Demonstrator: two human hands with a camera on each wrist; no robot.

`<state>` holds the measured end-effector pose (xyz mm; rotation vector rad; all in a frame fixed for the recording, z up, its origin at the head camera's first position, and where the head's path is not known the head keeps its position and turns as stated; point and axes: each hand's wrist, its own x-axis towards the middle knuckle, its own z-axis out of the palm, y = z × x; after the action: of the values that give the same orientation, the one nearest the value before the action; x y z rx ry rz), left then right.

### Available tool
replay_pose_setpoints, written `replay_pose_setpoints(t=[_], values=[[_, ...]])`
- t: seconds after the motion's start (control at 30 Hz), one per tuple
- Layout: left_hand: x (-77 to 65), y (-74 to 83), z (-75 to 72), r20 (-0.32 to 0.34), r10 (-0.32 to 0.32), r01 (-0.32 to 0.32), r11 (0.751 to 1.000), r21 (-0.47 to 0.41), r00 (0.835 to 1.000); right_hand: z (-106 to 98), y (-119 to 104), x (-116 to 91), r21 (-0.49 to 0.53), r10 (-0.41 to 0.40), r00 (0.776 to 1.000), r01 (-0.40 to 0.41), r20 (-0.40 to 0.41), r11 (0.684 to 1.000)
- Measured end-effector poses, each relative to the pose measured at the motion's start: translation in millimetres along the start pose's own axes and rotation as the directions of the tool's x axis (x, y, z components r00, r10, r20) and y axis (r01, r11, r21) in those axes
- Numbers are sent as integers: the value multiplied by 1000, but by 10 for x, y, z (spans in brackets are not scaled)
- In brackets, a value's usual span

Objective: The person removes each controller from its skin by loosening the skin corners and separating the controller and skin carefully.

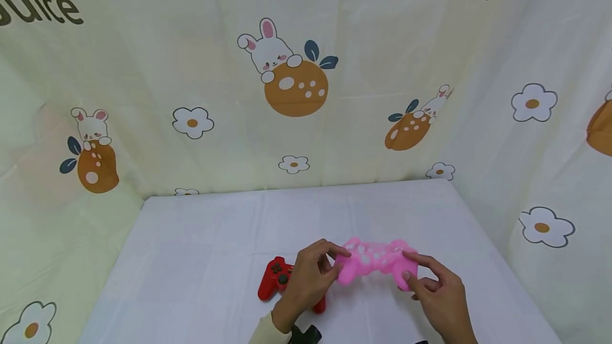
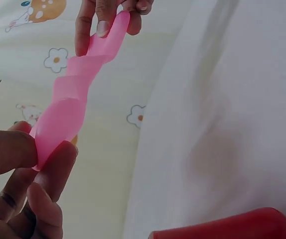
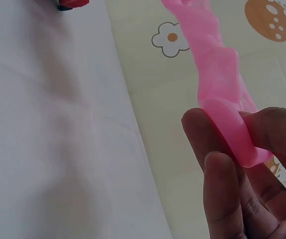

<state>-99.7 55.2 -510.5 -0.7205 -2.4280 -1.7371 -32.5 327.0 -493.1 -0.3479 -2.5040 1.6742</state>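
A soft pink game controller cover (image 1: 367, 268), with cut-outs in its face, hangs stretched between both hands above the white table. My left hand (image 1: 311, 277) pinches its left grip end between thumb and fingers. The opposite grip end is pinched by my right hand (image 1: 442, 296). From the left wrist side, the cover (image 2: 63, 119) looks thin and wavy along its edge, and seems to hold nothing inside. A red game controller (image 1: 271, 280) with dark buttons lies on the table under my left forearm, which hides its middle.
The table (image 1: 205, 238) has a white cloth and meets a curtain (image 1: 229, 147) printed with rabbits, oranges and flowers at the back and sides. A dark object (image 1: 308, 335) shows beside the left wrist at the lower edge.
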Motion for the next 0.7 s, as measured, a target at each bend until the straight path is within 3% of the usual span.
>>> replay_pose_setpoints(t=[0.33, 0.7], values=[[275, -50, 62, -26, 71, -70, 997, 40, 997, -35, 37, 271, -63, -70, 997, 67, -41, 996], [527, -106, 81, -43, 65, -62, 996, 71, 997, -24, 3, 503, -69, -90, 993, 85, -81, 994]])
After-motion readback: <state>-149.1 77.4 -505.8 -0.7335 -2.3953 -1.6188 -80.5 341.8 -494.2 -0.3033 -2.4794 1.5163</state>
